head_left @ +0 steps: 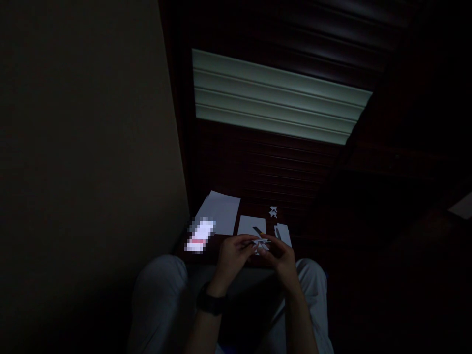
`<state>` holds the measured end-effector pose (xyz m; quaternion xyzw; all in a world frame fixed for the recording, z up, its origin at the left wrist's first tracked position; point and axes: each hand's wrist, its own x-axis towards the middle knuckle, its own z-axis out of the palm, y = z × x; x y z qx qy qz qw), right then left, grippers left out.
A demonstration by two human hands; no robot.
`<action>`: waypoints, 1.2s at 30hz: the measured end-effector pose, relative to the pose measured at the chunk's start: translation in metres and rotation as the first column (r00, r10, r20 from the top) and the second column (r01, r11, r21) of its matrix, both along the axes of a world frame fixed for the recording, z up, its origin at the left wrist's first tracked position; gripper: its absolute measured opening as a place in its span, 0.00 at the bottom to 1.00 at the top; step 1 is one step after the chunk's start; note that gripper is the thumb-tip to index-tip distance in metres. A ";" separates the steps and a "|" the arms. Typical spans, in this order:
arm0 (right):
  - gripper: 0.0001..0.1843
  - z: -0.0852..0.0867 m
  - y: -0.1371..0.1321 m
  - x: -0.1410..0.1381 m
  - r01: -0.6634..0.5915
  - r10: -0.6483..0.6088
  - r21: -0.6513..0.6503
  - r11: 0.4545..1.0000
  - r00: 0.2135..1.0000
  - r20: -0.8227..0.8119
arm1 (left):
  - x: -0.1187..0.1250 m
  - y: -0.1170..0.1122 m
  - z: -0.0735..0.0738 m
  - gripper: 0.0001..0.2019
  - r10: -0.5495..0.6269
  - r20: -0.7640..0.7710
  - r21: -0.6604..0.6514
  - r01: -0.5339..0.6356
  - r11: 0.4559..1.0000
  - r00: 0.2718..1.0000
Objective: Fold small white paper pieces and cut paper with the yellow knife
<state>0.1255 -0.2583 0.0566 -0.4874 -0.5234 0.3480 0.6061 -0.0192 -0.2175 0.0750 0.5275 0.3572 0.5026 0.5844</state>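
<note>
Between both hands, over the near edge of a low dark table, is a small piece of folded white paper [261,242]. My left hand [233,253] pinches it from the left, wearing a dark watch [213,299] at the wrist. My right hand [283,256] grips its right side with thumb and fingers. Just beyond the fingers lies a white square of paper [251,223], with a thin dark flat object [256,229] showing over it; its kind cannot be made out. Small cut or folded white paper pieces [273,212] lie farther back.
A stack of larger white sheets [221,211] lies at the table's back left, near a bright blurred-out screen [200,237]. More white paper [283,234] sits at right. A dark louvered panel [273,162] rises behind; a wall [92,147] stands left. The room is dim.
</note>
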 end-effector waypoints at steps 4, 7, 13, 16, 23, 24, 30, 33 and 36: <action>0.21 0.001 -0.001 0.003 0.008 -0.007 -0.008 1.000 1.000 0.018 | -0.002 0.001 -0.001 0.09 -0.058 0.038 -0.036 0.059 0.998 0.998; 0.19 0.004 -0.003 0.002 -0.025 0.025 -0.006 1.000 1.000 0.008 | -0.003 0.001 0.000 0.08 -0.065 0.020 -0.027 0.065 0.998 0.998; 0.15 0.006 -0.002 0.001 0.024 -0.024 -0.012 1.000 1.000 0.002 | -0.005 0.000 0.003 0.13 -0.072 -0.047 0.081 0.075 0.994 0.996; 0.12 0.008 -0.003 0.002 0.016 -0.018 0.051 0.999 0.999 0.038 | -0.005 0.000 0.004 0.13 -0.058 -0.040 0.087 0.061 0.994 0.998; 0.09 0.013 -0.005 0.009 -0.107 0.100 0.067 0.992 0.990 0.099 | -0.002 0.000 0.003 0.11 -0.032 -0.070 0.165 0.043 0.985 0.997; 0.09 0.013 -0.005 0.010 -0.101 0.095 0.055 0.993 0.990 0.104 | -0.001 0.000 0.003 0.11 -0.017 -0.081 0.185 0.032 0.982 0.997; 0.07 0.009 -0.003 0.012 -0.034 0.027 0.090 0.995 0.996 0.082 | 0.002 -0.001 0.005 0.13 -0.002 -0.150 0.266 0.042 0.963 0.989; 0.05 0.005 0.000 0.011 0.049 -0.052 0.104 0.993 0.998 0.029 | 0.004 -0.005 0.011 0.14 0.051 -0.129 0.303 -0.010 0.953 0.990; 0.06 0.001 0.004 0.011 0.143 -0.143 0.114 0.983 0.990 -0.008 | 0.006 -0.008 0.017 0.14 0.077 -0.063 0.336 -0.052 0.940 0.995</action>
